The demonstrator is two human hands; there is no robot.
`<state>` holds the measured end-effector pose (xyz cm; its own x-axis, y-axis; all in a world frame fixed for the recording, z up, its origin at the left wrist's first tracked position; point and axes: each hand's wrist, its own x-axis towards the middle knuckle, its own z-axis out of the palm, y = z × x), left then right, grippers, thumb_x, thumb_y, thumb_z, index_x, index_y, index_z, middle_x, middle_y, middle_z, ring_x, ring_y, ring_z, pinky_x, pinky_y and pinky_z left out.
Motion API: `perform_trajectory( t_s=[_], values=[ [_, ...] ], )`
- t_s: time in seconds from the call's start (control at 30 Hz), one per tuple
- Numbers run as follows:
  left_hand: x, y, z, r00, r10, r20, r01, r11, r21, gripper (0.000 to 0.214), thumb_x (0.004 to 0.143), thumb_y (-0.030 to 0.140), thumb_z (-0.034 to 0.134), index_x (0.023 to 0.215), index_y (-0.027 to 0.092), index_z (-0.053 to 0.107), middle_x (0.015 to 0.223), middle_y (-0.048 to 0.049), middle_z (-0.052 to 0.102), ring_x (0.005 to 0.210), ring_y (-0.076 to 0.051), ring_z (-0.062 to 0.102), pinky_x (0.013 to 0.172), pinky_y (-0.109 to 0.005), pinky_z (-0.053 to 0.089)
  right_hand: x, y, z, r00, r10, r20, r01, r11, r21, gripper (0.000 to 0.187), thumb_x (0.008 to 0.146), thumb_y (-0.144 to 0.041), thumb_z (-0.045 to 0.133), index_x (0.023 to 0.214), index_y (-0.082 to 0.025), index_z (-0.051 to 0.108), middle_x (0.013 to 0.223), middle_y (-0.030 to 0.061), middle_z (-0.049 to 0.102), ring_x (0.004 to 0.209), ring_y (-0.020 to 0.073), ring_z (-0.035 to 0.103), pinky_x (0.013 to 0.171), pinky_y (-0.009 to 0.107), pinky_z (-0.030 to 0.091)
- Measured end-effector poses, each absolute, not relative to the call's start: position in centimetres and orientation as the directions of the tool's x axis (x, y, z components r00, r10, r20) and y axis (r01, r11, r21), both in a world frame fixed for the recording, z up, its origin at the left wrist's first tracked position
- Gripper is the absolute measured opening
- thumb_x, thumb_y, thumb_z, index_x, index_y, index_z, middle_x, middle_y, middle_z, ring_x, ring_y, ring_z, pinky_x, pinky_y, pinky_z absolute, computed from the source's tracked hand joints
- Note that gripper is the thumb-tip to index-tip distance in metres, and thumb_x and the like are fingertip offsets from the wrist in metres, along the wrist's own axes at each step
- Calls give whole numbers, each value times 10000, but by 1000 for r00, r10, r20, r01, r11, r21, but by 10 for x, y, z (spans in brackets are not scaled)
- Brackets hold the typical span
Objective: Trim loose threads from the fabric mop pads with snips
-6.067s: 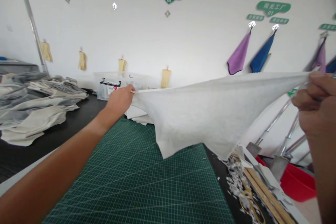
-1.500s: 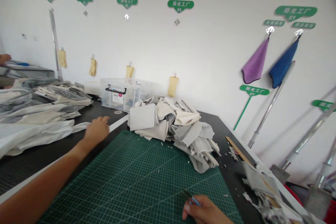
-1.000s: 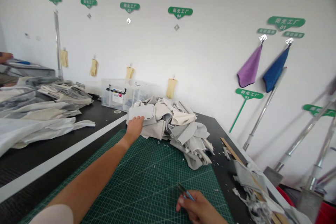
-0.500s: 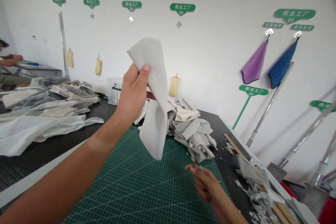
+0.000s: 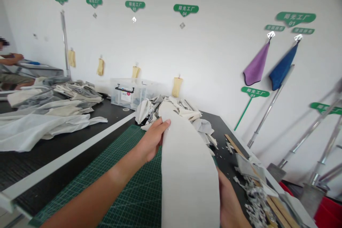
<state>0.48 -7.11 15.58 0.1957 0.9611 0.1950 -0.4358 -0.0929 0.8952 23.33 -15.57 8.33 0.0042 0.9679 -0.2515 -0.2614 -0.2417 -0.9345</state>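
A long off-white piece of cloth (image 5: 188, 174) with a rounded far end stretches from the near edge of the view out over the cutting mat. My left hand (image 5: 156, 135) is closed on its left edge, thumb on top. On the cloth's right side is my right hand (image 5: 227, 192), its fingers hidden behind the cloth, so whatever it holds does not show. Beneath lies a green gridded cutting mat (image 5: 136, 181). Beyond the cloth's far end, a heap of grey and off-white cloth pieces (image 5: 204, 126) covers the mat's back edge.
Cloth piles (image 5: 50, 117) spread along the left of the dark table (image 5: 88, 149). A clear plastic box (image 5: 117, 96) stands at the back. Wooden strips (image 5: 280, 210) and grey scraps (image 5: 253, 196) lie on the right. Mop poles (image 5: 269, 103) lean by the wall; a person (image 5: 12, 67) sits far left.
My left hand has lowered the cloth, which now extends toward me. My right hand, which held a small tool with blue on it, has moved behind the cloth's right side.
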Motion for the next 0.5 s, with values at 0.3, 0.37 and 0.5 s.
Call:
perform_trajectory(
  t_s=[0.3, 0.37, 0.5],
  values=[
    [9, -39, 89, -101, 949, 299, 406, -235, 883, 407, 844, 271, 601, 1224, 136, 547, 1223, -185, 615, 1168, -320, 559, 958, -413, 420, 232, -134, 52, 126, 952, -277, -194, -251, -949, 525, 717, -567, 780, 668, -203, 404, 491, -108, 296, 400, 36, 228, 411, 193, 111],
    [16, -51, 88, -78, 884, 461, 621, -319, 716, 372, 862, 229, 567, 1230, 181, 547, 1269, -168, 594, 1222, -313, 522, 999, -414, 372, 230, -128, 44, 165, 948, -274, -202, -240, -950, 592, 714, -573, 780, 647, -221, 309, 508, -121, 210, 408, 31, 165, 413, 199, 84],
    [35, -84, 84, 258, 923, 286, 637, -385, 668, 223, 944, 397, 466, 966, 238, 620, 944, -82, 701, 879, -241, 652, 784, -341, 426, 223, -123, 41, 155, 958, -241, -280, -191, -941, 607, 734, -548, 771, 661, -232, 258, 545, -127, 150, 423, 29, 111, 414, 204, 78]
  ],
)
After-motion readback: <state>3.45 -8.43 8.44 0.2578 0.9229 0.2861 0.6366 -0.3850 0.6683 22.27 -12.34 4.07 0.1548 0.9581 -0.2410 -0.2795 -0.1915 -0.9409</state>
